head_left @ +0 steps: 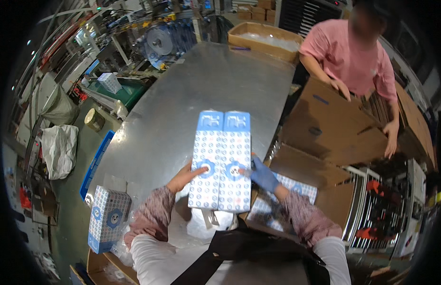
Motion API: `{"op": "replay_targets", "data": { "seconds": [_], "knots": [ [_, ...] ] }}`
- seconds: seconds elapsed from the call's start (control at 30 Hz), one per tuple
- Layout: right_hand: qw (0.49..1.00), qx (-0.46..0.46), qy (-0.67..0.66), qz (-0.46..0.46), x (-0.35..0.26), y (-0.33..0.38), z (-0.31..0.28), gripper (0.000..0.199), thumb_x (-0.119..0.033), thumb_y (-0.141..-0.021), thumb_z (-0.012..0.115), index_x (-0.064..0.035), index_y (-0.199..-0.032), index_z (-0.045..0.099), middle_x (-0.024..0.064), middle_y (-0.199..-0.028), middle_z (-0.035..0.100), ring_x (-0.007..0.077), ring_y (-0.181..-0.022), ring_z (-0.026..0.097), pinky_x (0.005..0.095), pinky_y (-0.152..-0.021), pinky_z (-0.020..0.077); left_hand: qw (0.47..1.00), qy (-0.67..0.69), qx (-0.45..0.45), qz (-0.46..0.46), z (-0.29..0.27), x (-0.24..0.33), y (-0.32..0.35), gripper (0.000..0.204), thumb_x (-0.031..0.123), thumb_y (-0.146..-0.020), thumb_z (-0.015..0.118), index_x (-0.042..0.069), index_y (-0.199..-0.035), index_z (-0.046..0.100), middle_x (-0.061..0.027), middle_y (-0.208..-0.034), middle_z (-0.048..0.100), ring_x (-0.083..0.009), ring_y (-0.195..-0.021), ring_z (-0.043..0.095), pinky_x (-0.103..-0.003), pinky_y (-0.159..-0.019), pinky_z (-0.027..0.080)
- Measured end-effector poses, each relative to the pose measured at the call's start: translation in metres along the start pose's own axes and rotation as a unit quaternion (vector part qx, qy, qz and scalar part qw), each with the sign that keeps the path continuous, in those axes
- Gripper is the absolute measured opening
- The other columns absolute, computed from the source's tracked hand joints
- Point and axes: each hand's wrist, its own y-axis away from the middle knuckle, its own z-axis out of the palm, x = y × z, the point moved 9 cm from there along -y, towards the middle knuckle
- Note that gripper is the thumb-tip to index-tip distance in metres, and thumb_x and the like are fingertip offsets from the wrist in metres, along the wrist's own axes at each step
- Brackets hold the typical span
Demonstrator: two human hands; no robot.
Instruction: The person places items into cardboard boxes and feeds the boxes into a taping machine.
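A factory floor, seen from above. At far left, a crumpled white plastic sack [60, 149] lies on the grey floor beside machinery with blue rolls [161, 42]. At lower left, a small blue-and-white patterned carton [108, 217] stands upright at the corner of the dull, scuffed grey metal surface [192, 95], which stretches away up the middle. On this surface near its front edge lie two long, flat, blue-and-white dotted packs [221, 161], side by side and touching. The bare left hand [183, 176] rests spread against the left pack's lower side, fingers on top. The blue-gloved right hand [263, 175] presses flat against the right pack's lower edge. Further right, brown corrugated cardboard boxes [325, 126] stand open; a person in a pink shirt [348, 54] leans over them, both hands on the flaps.
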Motion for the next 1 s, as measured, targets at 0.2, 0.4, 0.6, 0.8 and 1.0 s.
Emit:
{"op": "replay_targets", "data": {
  "seconds": [0.2,0.4,0.6,0.8,1.0],
  "knots": [
    [0.993,-0.006,-0.083,-0.088,-0.034,0.032,-0.013,0.101,-0.046,-0.074,0.076,0.0021,-0.143,0.022,0.0210,-0.133,0.047,0.0283,-0.124,0.046,0.0366,-0.103,0.0376,0.997,0.003,-0.040,0.068,0.035,0.019,0.005,0.081,0.016,-0.083,0.069,0.000,-0.144,0.019,-0.0148,-0.136,0.042,-0.0225,-0.122,0.046,-0.035,-0.101,0.040],
    [0.959,0.089,-0.259,-0.072,-0.065,0.178,-0.059,0.075,-0.018,-0.073,0.079,0.0006,-0.132,0.037,0.0159,-0.124,0.054,0.0250,-0.117,0.052,0.0366,-0.098,0.0462,0.912,-0.246,-0.128,0.302,0.151,0.125,0.050,0.108,0.022,-0.070,0.079,0.000,-0.148,0.007,-0.0202,-0.146,0.026,-0.0291,-0.135,0.030,-0.041,-0.110,0.026],
    [0.951,0.035,-0.305,0.033,0.063,0.245,-0.026,0.057,-0.023,-0.087,0.067,0.0025,-0.132,0.042,0.0181,-0.118,0.058,0.0264,-0.109,0.059,0.0364,-0.093,0.0488,0.749,-0.495,-0.393,0.199,0.328,0.114,-0.017,0.098,0.056,-0.076,0.068,0.010,-0.149,0.021,-0.0252,-0.149,0.024,-0.0348,-0.139,0.026,-0.042,-0.112,0.025],
    [0.997,0.025,-0.060,-0.040,0.007,0.217,-0.079,0.043,-0.029,-0.092,0.059,-0.0015,-0.124,0.054,0.0113,-0.106,0.066,0.0175,-0.093,0.066,0.0308,-0.081,0.0524,0.647,-0.630,-0.422,0.077,0.363,-0.078,-0.154,0.079,0.062,-0.083,0.054,0.007,-0.137,0.040,-0.0204,-0.122,0.054,-0.0319,-0.106,0.058,-0.042,-0.092,0.046],
    [0.835,0.146,0.523,-0.088,0.159,0.202,-0.150,0.063,-0.036,-0.083,0.062,0.0007,-0.130,0.045,0.0201,-0.100,0.060,0.0385,-0.091,0.054,0.0474,-0.083,0.0411,0.700,-0.594,-0.170,0.359,0.338,-0.061,-0.130,0.048,0.047,-0.091,0.051,0.001,-0.092,0.063,-0.0208,-0.074,0.063,-0.0352,-0.072,0.064,-0.044,-0.070,0.051]
  ]
}}
